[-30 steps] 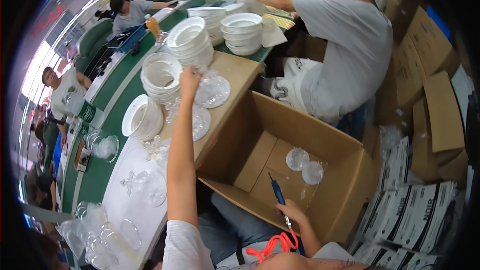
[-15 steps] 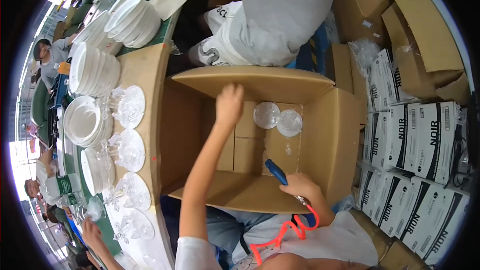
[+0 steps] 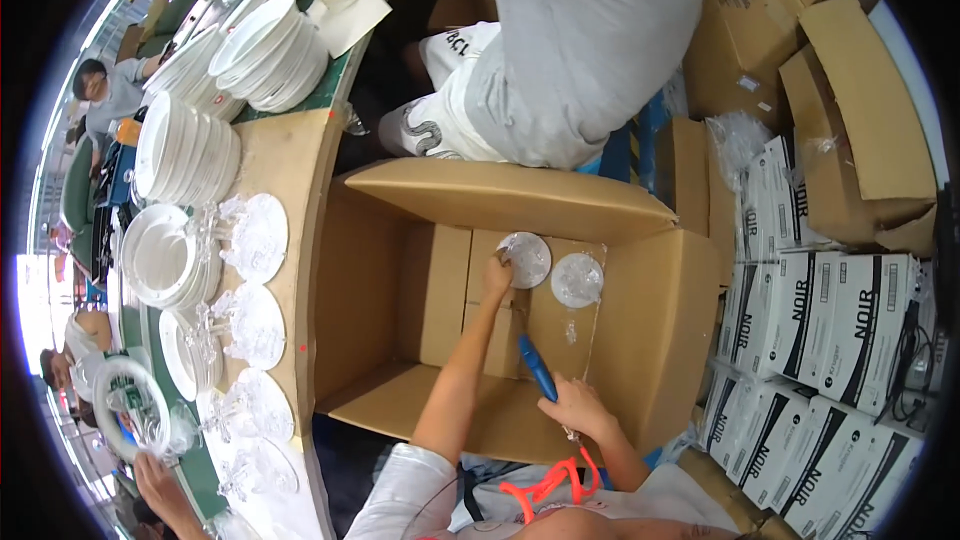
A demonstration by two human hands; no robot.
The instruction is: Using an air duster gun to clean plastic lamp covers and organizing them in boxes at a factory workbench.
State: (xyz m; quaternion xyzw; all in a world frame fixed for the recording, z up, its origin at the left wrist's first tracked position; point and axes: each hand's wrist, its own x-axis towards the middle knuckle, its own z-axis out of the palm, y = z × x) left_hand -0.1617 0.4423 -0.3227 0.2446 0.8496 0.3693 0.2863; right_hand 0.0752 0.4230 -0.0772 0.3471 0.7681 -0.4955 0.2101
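My left hand (image 3: 497, 273) reaches down inside a large open cardboard box (image 3: 480, 185). Its closed fingers meet the left rim of a clear round plastic disc (image 3: 528, 260). A second clear disc (image 3: 577, 281) lies to the right on the box floor, slightly apart from the first. My right hand (image 3: 578, 407) is wrapped round a blue-handled tool (image 3: 537, 367) pointing away into the box. The tool's narrow tip is too blurred to identify. A red coiled cord (image 3: 560, 480) hangs by my right wrist. A small clear piece (image 3: 571, 332) lies near the second disc.
Along the left, a table (image 3: 285, 160) carries stacked white rings (image 3: 185, 155) and a row of clear round pieces (image 3: 258, 238). A person in grey (image 3: 590, 50) sits beyond the box. Stacked printed cartons (image 3: 850, 325) stand at right. Another person's hand (image 3: 165, 490) is at lower left.
My left hand has gone deeper into the box and reached the left disc. The two discs, touching before, now lie slightly apart. My right hand keeps the tool, now tilted more upright.
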